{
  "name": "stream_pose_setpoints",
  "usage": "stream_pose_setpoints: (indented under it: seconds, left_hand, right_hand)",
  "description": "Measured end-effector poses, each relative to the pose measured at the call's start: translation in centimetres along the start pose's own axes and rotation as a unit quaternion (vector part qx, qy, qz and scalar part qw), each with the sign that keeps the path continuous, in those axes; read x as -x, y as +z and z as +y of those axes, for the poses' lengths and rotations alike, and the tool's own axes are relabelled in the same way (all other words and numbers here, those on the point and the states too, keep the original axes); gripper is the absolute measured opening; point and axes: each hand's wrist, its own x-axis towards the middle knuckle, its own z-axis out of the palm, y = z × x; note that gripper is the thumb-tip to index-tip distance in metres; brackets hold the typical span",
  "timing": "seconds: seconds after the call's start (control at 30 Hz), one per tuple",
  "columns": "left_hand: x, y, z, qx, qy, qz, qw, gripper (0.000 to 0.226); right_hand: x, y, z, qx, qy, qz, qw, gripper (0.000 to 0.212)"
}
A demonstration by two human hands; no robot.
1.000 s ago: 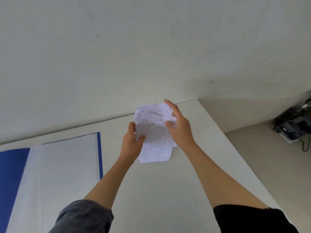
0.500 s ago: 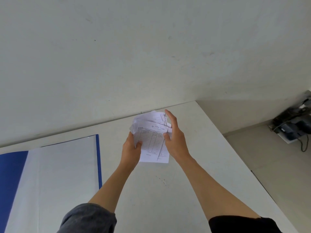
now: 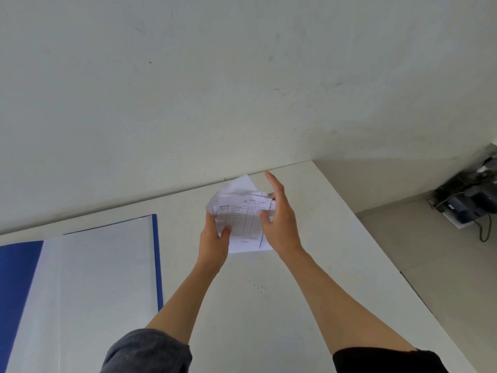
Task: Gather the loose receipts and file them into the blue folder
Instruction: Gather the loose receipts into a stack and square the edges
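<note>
A bundle of white receipts (image 3: 242, 222) with printed tables is held above the white table (image 3: 309, 278), near its far edge. My left hand (image 3: 213, 242) pinches the bundle's left side, thumb on the front sheet. On the right side, my right hand (image 3: 279, 219) presses against the stack with its thumb on the paper and its forefinger pointing up. The blue folder (image 3: 80, 286) lies open at the left, a clear plastic sleeve page on top and blue cover showing at the far left.
A pale wall rises right behind the table. The table's right edge drops to a tiled floor, where a dark device with cables (image 3: 468, 203) sits at the far right.
The receipts have been squared up into a tighter stack between both hands, and one sheet's corner now sticks up at the top. The view has shifted slightly.
</note>
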Motion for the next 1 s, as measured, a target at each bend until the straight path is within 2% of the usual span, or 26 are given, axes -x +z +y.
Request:
stream_pose_setpoints:
  seconds: [0.17, 0.2, 0.3, 0.37, 0.5, 0.63, 0.7, 0.83, 1.0]
  left_hand:
    - [-0.3, 0.0, 0.7, 0.021, 0.003, 0.022, 1.000, 0.046]
    - [-0.5, -0.1, 1.0, 0.029, 0.009, 0.024, 0.999, 0.047]
    - [-0.9, -0.3, 1.7, 0.036, 0.030, 0.026, 0.999, 0.047]
    - [-1.0, -0.4, 1.9, 0.042, 0.037, 0.019, 0.998, 0.047]
    - [-0.5, -0.3, 1.7, 0.030, 0.034, 0.014, 0.999, 0.051]
    - [-0.8, -0.3, 2.3, 0.017, 0.054, 0.027, 0.998, 0.051]
    - [-1.0, -0.3, 2.3, 0.006, 0.052, 0.020, 0.998, 0.048]
    - [-0.6, 0.1, 0.7, -0.033, 0.004, -0.010, 0.999, 0.054]
    - [-0.9, 0.1, 0.9, -0.072, 0.006, -0.016, 0.997, 0.033]
  right_hand:
    - [0.3, -0.4, 1.0, -0.074, 0.091, 0.001, 0.993, 0.085]
    - [0.2, -0.6, 1.2, -0.080, 0.116, -0.012, 0.990, 0.078]
    - [0.0, -0.7, 1.6, -0.030, 0.125, -0.037, 0.991, 0.030]
    - [-0.1, -0.4, 1.6, -0.004, 0.109, -0.015, 0.994, 0.017]
    - [0.4, 0.3, 1.5, 0.054, 0.063, -0.003, 0.997, 0.021]
    - [0.6, 0.5, 1.3, 0.045, 0.016, 0.022, 0.999, 0.024]
    - [0.4, 0.6, 1.4, 0.031, 0.026, 0.019, 0.999, 0.024]
    - [1.0, 1.0, 2.2, 0.047, 0.072, -0.045, 0.995, 0.028]
    - [0.9, 0.8, 2.4, 0.055, 0.097, -0.035, 0.993, 0.035]
